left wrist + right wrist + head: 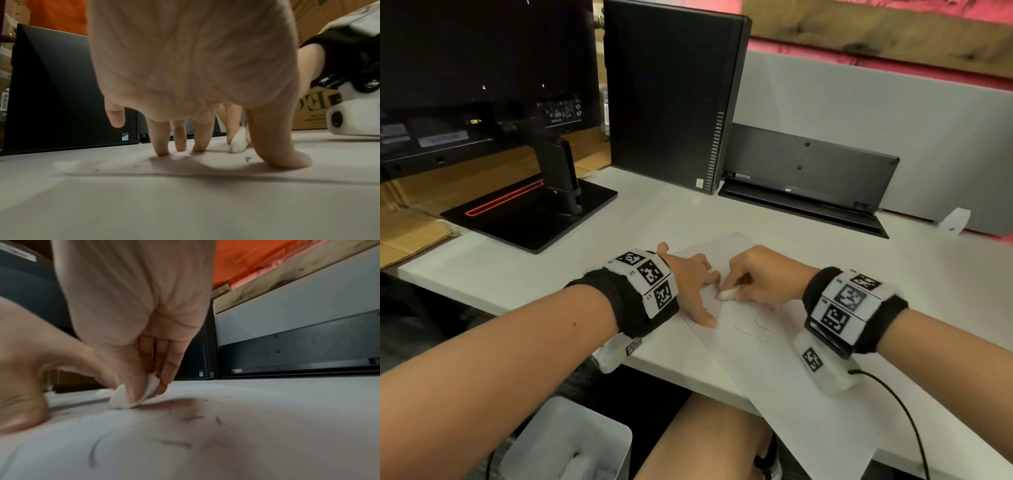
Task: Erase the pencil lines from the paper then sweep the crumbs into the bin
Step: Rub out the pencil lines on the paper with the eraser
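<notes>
A white surface [517, 277] is carrying a monitor [482, 85] at ten o'clock, a black computer tower [671, 92] at twelve and a grey divider [876, 137] at two. The paper [784, 370] is lying slantwise across the near edge, its lower corner hanging past the rim towards five o'clock. The bin [571, 442] is standing on the floor at seven o'clock, below the surface.

The left hand [693, 284] is pressing down on the paper with spread, straight fingertips [162, 151], thumb planted nearest the body; this grip is lying apart, holding nothing.

The right hand [763, 277] is pinching the eraser [727, 294] between thumb and curled fingers, so that grip is clamped on it. The eraser is poking out at the nine o'clock side of the hand, its low end touching the paper just beside the left index finger. In the right wrist view the thumb is lying across the eraser's [131, 395] face, the white body showing on either side of it.

Pencil lines [750, 330] are showing on the sheet at six o'clock from the eraser, between the two wrists. Dark crumbs [191, 417] are lying scattered on the paper near the eraser's tip.
</notes>
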A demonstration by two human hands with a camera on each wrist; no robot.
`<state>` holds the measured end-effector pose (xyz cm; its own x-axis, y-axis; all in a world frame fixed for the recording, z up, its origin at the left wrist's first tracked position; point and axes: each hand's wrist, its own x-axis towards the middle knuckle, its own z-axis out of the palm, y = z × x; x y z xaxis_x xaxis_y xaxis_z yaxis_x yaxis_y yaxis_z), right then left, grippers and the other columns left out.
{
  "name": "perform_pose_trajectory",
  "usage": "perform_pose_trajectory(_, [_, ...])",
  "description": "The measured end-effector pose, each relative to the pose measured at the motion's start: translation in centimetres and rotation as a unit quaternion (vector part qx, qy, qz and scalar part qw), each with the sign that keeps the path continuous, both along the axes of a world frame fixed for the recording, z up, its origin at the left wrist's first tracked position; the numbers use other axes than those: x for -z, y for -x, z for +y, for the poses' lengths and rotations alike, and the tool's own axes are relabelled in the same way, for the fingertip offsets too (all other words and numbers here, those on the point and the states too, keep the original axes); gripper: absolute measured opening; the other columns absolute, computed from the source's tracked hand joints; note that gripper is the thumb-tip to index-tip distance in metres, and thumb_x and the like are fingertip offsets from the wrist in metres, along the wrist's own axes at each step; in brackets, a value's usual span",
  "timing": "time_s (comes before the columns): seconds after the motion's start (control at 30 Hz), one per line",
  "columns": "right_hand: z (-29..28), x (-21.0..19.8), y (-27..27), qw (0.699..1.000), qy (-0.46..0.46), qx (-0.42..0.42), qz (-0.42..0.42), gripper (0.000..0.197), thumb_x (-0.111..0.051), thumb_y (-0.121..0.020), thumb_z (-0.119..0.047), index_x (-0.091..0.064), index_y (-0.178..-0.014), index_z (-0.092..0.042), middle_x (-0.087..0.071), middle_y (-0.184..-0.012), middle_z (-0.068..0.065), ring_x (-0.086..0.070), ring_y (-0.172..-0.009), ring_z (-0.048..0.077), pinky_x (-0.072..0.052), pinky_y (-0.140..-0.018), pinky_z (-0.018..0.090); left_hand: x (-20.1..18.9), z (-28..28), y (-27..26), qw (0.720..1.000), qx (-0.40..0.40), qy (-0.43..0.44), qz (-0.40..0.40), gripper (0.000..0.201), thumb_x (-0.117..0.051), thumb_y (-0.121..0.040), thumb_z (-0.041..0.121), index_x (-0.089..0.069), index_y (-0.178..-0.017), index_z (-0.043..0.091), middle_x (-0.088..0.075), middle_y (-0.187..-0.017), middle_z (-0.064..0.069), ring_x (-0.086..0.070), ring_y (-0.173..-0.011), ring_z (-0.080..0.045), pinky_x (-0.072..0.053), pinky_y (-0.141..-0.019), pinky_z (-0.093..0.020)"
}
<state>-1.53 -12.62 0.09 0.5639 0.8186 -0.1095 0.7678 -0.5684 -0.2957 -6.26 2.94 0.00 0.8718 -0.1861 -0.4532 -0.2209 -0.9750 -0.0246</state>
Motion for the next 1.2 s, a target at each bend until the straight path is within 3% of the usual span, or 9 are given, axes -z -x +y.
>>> perform_pose_trajectory(0.1, [-1.3, 0.3, 1.3, 1.000, 0.020, -0.019, 0.013, 0.013, -0.066, -0.085, -0.017, -0.076, -0.094, -0.016, -0.050, -0.068, -0.012, -0.048, -0.065, -0.002, -0.037, -0.061, 0.011, 0.1, 0.0, -0.1, 1.000, -0.001, -0.008, -0.002, 0.089, -0.049, -0.082, 0.068, -0.007, -0.151, 0.031, -0.006, -0.156, 0.008, -0.021, -0.140, -0.012, 0.003, -0.112, -0.053])
perform_pose_trajectory(0.2, [-1.8, -0.1, 1.8, 0.998, 0.046, -0.028, 0.033, 0.014, -0.067, -0.084, -0.018, -0.075, -0.096, -0.016, -0.057, -0.072, -0.010, -0.050, -0.066, 0.003, -0.042, -0.063, 0.016, 0.1, 0.1, -0.1, 1.000, 0.001, -0.008, -0.002, 0.092, -0.049, -0.082, 0.069, -0.005, -0.152, 0.029, -0.005, -0.156, 0.009, -0.022, -0.140, -0.013, 0.003, -0.111, -0.051])
perform_pose_trajectory(0.3, [-0.5, -0.6, 0.9, 1.000, 0.011, -0.018, 0.012, 0.015, -0.070, -0.083, -0.024, -0.076, -0.095, -0.017, -0.054, -0.070, -0.018, -0.050, -0.067, -0.006, -0.038, -0.064, 0.008, 0.1, 0.1, -0.2, 1.000, 0.002, 0.001, 0.001, 0.089, -0.050, -0.081, 0.069, -0.008, -0.151, 0.032, -0.007, -0.156, 0.009, -0.024, -0.140, -0.015, 0.001, -0.111, -0.052])
perform_pose_trajectory(0.37, [0.5, -0.7, 0.4, 1.000, -0.001, -0.009, 0.004, 0.017, -0.069, -0.083, -0.029, -0.076, -0.093, -0.017, -0.052, -0.070, -0.017, -0.049, -0.066, -0.004, -0.037, -0.063, 0.007, 0.2, 0.2, -0.2, 1.000, 0.000, 0.011, 0.004, 0.086, -0.051, -0.080, 0.069, -0.014, -0.149, 0.035, -0.009, -0.155, 0.009, -0.024, -0.139, -0.015, 0.000, -0.111, -0.053])
perform_pose_trajectory(0.6, [-1.8, 0.0, 2.0, 0.998, 0.050, -0.033, 0.023, 0.018, -0.065, -0.083, -0.009, -0.075, -0.097, -0.016, -0.050, -0.069, -0.011, -0.046, -0.063, 0.004, -0.040, -0.063, 0.017, 0.2, 0.2, -0.3, 1.000, -0.003, -0.005, -0.001, 0.093, -0.049, -0.080, 0.070, -0.005, -0.151, 0.031, -0.004, -0.156, 0.011, -0.024, -0.140, -0.014, 0.004, -0.112, -0.049])
perform_pose_trajectory(0.83, [1.0, -1.0, 0.6, 1.000, 0.014, -0.013, 0.001, 0.019, -0.067, -0.084, -0.028, -0.075, -0.095, -0.015, -0.049, -0.070, -0.018, -0.047, -0.065, -0.002, -0.035, -0.063, 0.004, 0.1, 0.2, -0.1, 1.000, 0.001, 0.018, 0.002, 0.083, -0.052, -0.080, 0.068, -0.016, -0.148, 0.038, -0.009, -0.154, 0.010, -0.027, -0.138, -0.014, -0.001, -0.111, -0.051])
perform_pose_trajectory(0.97, [-0.7, -0.1, 1.6, 0.999, 0.027, -0.014, 0.010, 0.016, -0.065, -0.085, -0.014, -0.075, -0.097, -0.014, -0.049, -0.071, -0.013, -0.046, -0.064, 0.002, -0.036, -0.061, 0.010, 0.1, 0.3, -0.2, 1.000, -0.003, 0.003, 0.000, 0.091, -0.051, -0.080, 0.069, -0.007, -0.151, 0.033, -0.006, -0.155, 0.011, -0.025, -0.139, -0.012, 0.001, -0.113, -0.048])
perform_pose_trajectory(1.07, [-2.1, -0.1, 2.6, 0.998, 0.042, -0.032, 0.029, 0.016, -0.065, -0.085, -0.016, -0.075, -0.096, -0.015, -0.054, -0.072, -0.005, -0.045, -0.064, 0.007, -0.039, -0.064, 0.019, 0.2, 0.2, -0.1, 1.000, -0.002, -0.003, -0.002, 0.093, -0.050, -0.080, 0.070, -0.006, -0.152, 0.031, -0.006, -0.155, 0.012, -0.024, -0.139, -0.012, 0.000, -0.112, -0.046])
perform_pose_trajectory(1.2, [-0.6, -1.1, 1.1, 1.000, 0.018, -0.011, 0.014, 0.018, -0.067, -0.083, -0.024, -0.075, -0.096, -0.014, -0.053, -0.072, -0.016, -0.048, -0.066, 0.001, -0.039, -0.066, 0.010, 0.2, 0.3, -0.1, 1.000, -0.002, 0.005, 0.000, 0.092, -0.051, -0.080, 0.070, -0.006, -0.151, 0.033, -0.007, -0.155, 0.012, -0.026, -0.139, -0.014, -0.003, -0.112, -0.045])
